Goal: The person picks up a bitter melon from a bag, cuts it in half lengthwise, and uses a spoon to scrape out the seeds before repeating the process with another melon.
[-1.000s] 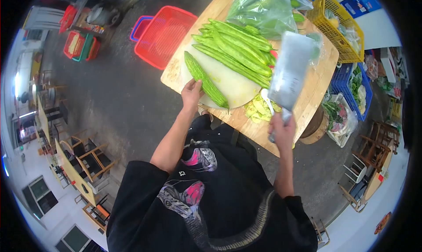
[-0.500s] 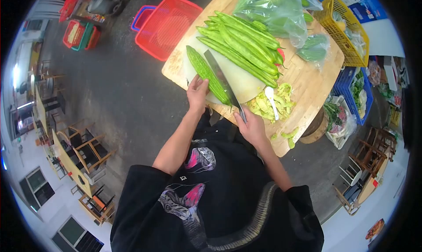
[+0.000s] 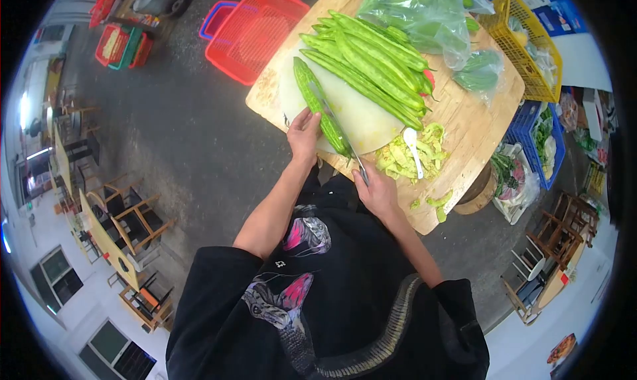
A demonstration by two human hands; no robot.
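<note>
A long bumpy green gourd [image 3: 307, 81] lies on the white cutting board [image 3: 368, 129], and my left hand [image 3: 305, 136] grips its side near the middle. My right hand [image 3: 377, 191] is closed round the handle of a long knife [image 3: 336, 120], whose blade rests along the gourd's right side, edge-on to the view. Beyond the knife, a pile of long green gourds [image 3: 371, 58] covers the back of the board. Right of the board, a white spoon [image 3: 413, 153] lies on yellow-green scraps [image 3: 395, 160].
Bagged green vegetables [image 3: 418, 15] and a smaller bag [image 3: 479, 71] sit on the wooden table [image 3: 474, 138]. A red basket [image 3: 255, 35] stands beyond its left edge. Yellow [image 3: 524, 48] and blue [image 3: 541, 141] crates stand at the right, with chairs [image 3: 136, 224] far left.
The gourd has turned more upright in view. The knife blade has tilted and moved against it, now showing its narrow edge. Both hands stay closed on what they hold.
</note>
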